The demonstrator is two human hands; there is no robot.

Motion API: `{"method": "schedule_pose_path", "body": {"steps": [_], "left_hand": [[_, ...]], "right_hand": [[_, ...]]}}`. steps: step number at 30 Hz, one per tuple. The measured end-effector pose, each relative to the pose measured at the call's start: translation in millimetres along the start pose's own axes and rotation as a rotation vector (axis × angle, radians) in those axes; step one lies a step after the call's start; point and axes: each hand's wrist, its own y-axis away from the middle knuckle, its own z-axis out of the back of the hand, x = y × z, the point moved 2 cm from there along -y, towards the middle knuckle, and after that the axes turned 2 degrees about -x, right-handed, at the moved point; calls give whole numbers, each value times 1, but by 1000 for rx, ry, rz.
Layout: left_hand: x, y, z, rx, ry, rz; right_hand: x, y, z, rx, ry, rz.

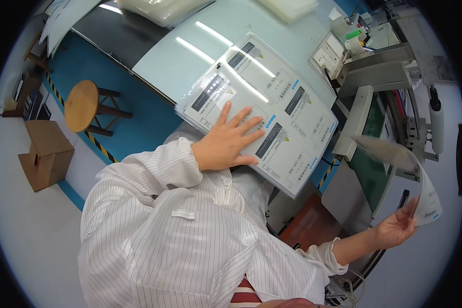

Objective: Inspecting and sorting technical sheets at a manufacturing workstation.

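A thick stack of clear plastic sheets with printed labels (305, 141) lies on the pale table, its near corner jutting past the edge. My left hand (228, 138) rests flat on the top sheet, fingers spread, holding nothing. Out to the right, my right hand (397, 227) pinches a single printed plastic sheet (427, 197) by its lower edge. That sheet bends upward and its far end reaches over toward a machine with a green bed (367, 177). Part of the sheet is blurred.
The table (169, 66) carries plastic-wrapped packs (161, 10) at the back. A white switch panel (327, 55) sits by the machine's metal frame (377, 74). On the left stand a round wooden stool (81, 106) and an open cardboard box (49, 149).
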Motion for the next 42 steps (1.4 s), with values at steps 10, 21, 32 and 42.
{"method": "schedule_pose_path", "body": {"steps": [10, 21, 32, 42], "left_hand": [[80, -10, 39, -151, 2321, 129], [100, 4, 58, -287, 806, 761], [88, 2, 48, -356, 140, 494], [78, 19, 29, -480, 145, 454]], "right_hand": [[-79, 120, -9, 11, -173, -761], [-104, 215, 13, 7, 706, -1207], [-100, 228, -1, 152, 1390, -885], [-107, 245, 7, 21, 1313, -753]]}}
